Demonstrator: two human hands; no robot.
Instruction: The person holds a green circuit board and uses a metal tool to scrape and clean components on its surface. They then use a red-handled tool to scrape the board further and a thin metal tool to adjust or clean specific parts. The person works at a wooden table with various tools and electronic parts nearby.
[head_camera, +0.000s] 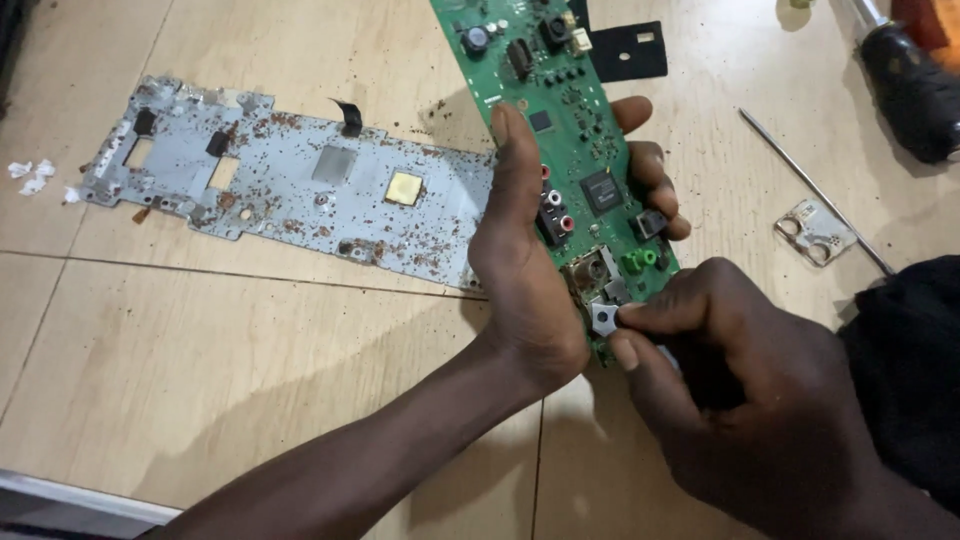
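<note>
Circuit board (560, 120) gripped between left hand (525, 270) fingers (650, 170).

Left of centre in my view lies a long, rust-speckled grey metal shield plate (290, 185) on the pale wooden surface (250, 350). At upper right sit a black-handled screwdriver (905, 85), a thin metal rod (815, 190) and a small silver bracket (815, 232).
</note>
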